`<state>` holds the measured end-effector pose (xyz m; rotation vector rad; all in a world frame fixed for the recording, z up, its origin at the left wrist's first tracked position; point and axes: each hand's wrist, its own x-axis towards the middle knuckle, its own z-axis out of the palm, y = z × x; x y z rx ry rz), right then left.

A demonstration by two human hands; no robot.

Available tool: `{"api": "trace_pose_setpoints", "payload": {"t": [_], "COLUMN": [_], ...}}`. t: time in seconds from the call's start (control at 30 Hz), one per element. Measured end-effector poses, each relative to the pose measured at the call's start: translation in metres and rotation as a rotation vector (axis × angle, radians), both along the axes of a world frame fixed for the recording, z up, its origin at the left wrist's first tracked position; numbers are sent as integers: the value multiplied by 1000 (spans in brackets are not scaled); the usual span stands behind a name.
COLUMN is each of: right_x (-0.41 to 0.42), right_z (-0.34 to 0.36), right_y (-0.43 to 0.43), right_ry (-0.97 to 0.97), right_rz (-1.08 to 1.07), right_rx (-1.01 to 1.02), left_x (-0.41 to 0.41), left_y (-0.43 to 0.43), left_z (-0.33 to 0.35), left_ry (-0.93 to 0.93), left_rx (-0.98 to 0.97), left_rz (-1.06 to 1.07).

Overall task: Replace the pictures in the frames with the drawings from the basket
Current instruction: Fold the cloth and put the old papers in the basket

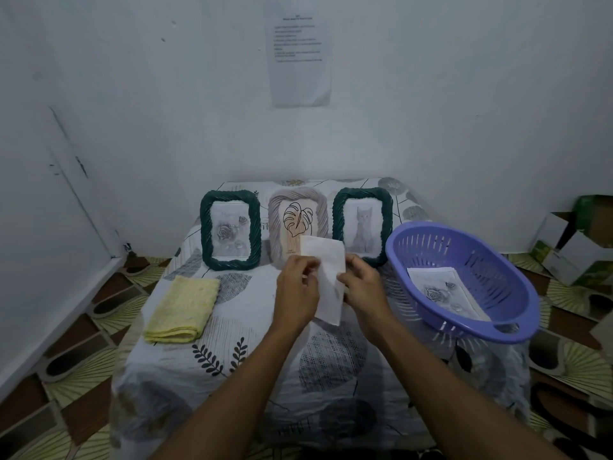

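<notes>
Three picture frames stand at the back of the table. The left green frame shows a rose drawing, the middle beige frame a leaf picture, the right green frame a cat drawing. Both hands hold a white sheet of paper upright in front of the beige frame, its blank back toward me. My left hand pinches its left edge and my right hand its right edge. A purple basket at the right holds a rose drawing.
A folded yellow cloth lies at the table's left. The small table wears a leaf-patterned cover. Cardboard boxes sit on the floor at far right. A printed sheet hangs on the wall behind.
</notes>
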<state>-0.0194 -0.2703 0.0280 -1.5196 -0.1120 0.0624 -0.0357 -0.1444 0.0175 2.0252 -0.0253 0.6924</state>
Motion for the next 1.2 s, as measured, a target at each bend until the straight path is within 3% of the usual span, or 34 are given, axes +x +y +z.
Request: {"api": "trace_pose_setpoints", "payload": {"t": [0.13,0.23,0.33,0.43,0.57,0.9,1.2], "right_x": [-3,-4,-2,4,5,-9,12], "right_z": [4,5,4,7,8,-24,31], "right_y": [-1,-3,-3,-2,4,9,-25], "right_ry": [6,-6,-77,-84,-134,-76,-211], "right_rz": [169,161,10,-44,-42,-126,-297], "right_rx": [55,-4,-92,-63,-45,-118,-261], "left_x": [-9,-12,-8,-5,-2,-6,10], "left_y": [2,8,15,20,20,2,-22], "left_z": [4,4,5,8,11,-25,27], "left_ry": [170,160,171,169,141,222,157], "left_rx": [-412,-443,-460,-533,-492,-452,-386], "left_rz": [-255,-228,-126,-265,-363,-293,-326]}}
